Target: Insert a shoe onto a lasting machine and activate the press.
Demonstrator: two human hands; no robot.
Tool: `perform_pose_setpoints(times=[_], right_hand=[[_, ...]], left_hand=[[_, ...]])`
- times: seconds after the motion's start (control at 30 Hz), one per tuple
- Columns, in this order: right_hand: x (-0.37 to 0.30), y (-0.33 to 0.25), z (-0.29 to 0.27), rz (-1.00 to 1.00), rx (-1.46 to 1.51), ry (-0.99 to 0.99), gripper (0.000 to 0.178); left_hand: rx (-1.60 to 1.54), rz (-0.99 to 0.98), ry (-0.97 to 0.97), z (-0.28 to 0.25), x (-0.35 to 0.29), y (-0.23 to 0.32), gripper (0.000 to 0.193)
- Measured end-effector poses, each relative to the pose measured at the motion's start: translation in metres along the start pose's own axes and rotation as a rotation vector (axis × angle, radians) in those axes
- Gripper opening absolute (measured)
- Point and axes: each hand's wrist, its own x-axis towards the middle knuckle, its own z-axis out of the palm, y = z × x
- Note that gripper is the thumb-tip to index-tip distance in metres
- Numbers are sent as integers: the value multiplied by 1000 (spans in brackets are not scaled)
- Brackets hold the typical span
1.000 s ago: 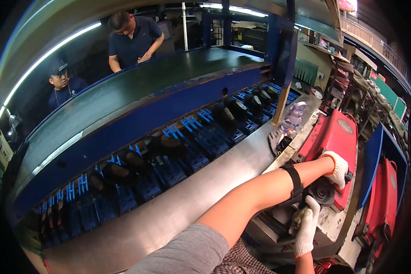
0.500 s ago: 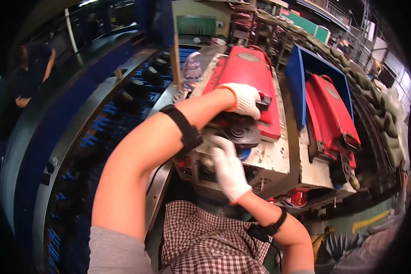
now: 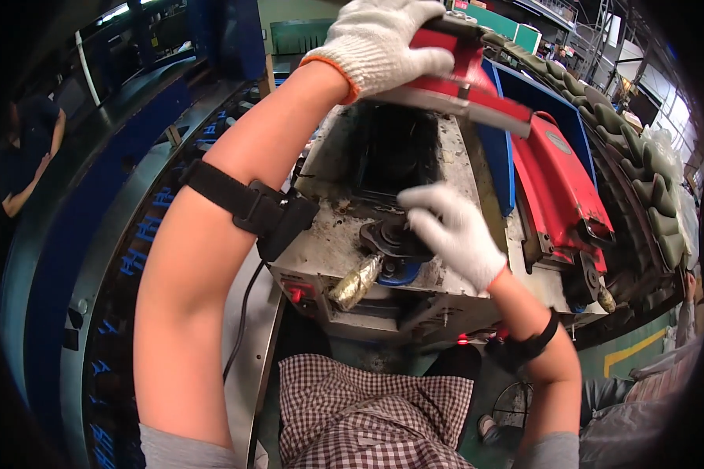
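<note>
My left hand (image 3: pixel 387 47), in a white knit glove with an orange cuff, grips the raised red machine cover (image 3: pixel 471 72), fingers over its top and thumb stretched along it. The cover is tilted up and slightly blurred. Beneath it a dark opening (image 3: pixel 399 152) shows in the worn, pale machine top (image 3: pixel 313 234). My right hand (image 3: pixel 457 234), also gloved, hovers with parted fingers at the right of a black clamp-like part (image 3: pixel 391 236); I see nothing in it. A foil-wrapped lever (image 3: pixel 357 283) sticks out toward me from this part.
A second machine on the right has a lowered red cover (image 3: pixel 551 164) beside a blue panel (image 3: pixel 497 144). Olive-green moulded pieces (image 3: pixel 641 160) line the far right. At left runs a dark rack with blue bars (image 3: pixel 145 234); another person (image 3: pixel 35 148) stands beyond it.
The red cover has swung up and away with my left hand, baring the dark opening. The foil-wrapped lever now shows, and my right hand has shifted right and farther from me.
</note>
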Motion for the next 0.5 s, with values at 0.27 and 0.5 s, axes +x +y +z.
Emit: perform_pose_setpoints(times=[0.27,0.5], right_hand=[[143,99,21,146,-563,-192,101],[148,148,30,147,-340,-75,83]], left_hand=[[99,53,211,9,-31,-5,64],[-397,-298,119,-7,-141,27,75]])
